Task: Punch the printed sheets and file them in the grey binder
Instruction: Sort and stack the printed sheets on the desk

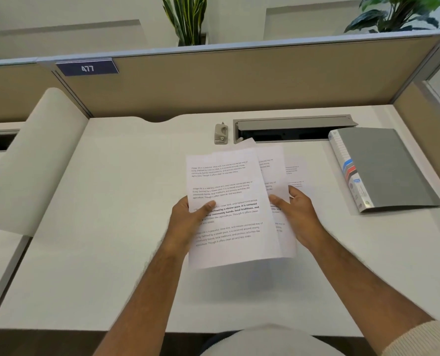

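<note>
Several printed sheets (229,186) are fanned out and lifted off the white desk in the middle of the view. My left hand (188,222) grips the top sheet at its left edge, thumb on the print. My right hand (298,214) holds the sheets behind it at their right side. One more sheet (294,173) seems to lie flat on the desk beyond my right hand. The grey binder (386,168) lies closed at the right, spine with coloured labels facing left. A small grey hole punch (221,134) stands behind the sheets.
An open cable tray (290,129) with a raised lid runs along the desk's back edge between punch and binder. Beige partition walls (239,83) close off the back and right. A curved white divider (33,160) rises at the left. The desk's front edge (85,330) is near my body.
</note>
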